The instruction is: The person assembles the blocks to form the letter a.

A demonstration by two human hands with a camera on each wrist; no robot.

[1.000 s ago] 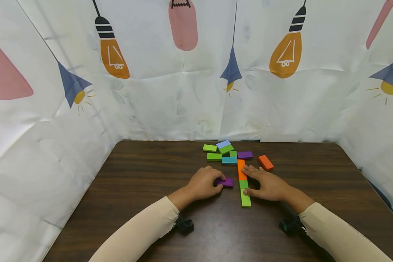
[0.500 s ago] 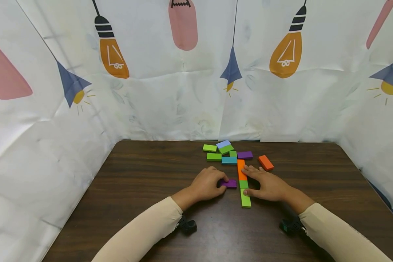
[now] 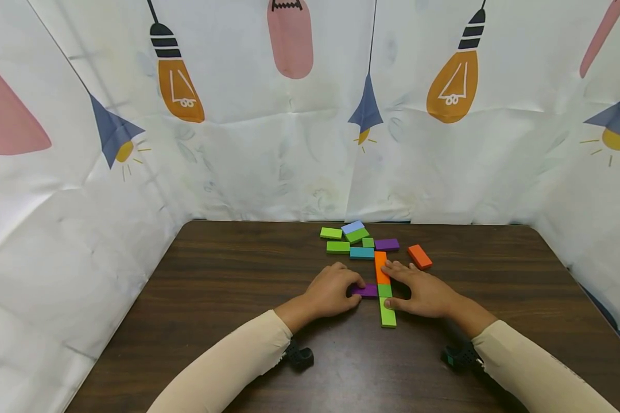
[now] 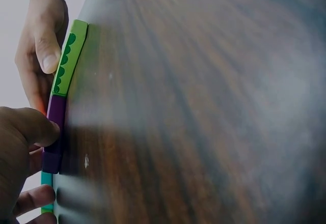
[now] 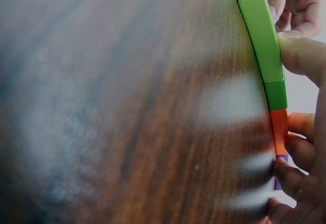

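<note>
Purple block (image 3: 369, 291) pinched by left hand (image 3: 333, 291), end against green block (image 3: 384, 290); right hand (image 3: 426, 292), fingers outstretched, on orange block (image 3: 381, 267); red block (image 3: 419, 256), teal block (image 3: 361, 253) lie beyond hands.

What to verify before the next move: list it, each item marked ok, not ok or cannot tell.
1. Orange block, small green block and lime block lie end to end: ok.
2. Right hand touches the orange and lime blocks: ok.
3. Left hand pinches the near purple block: ok.
4. Its end meets the small green block, no visible gap: ok.
5. Red-orange block joined to the others: not ok, it lies apart, askew.
6. Joint's firmness: cannot tell.
</note>
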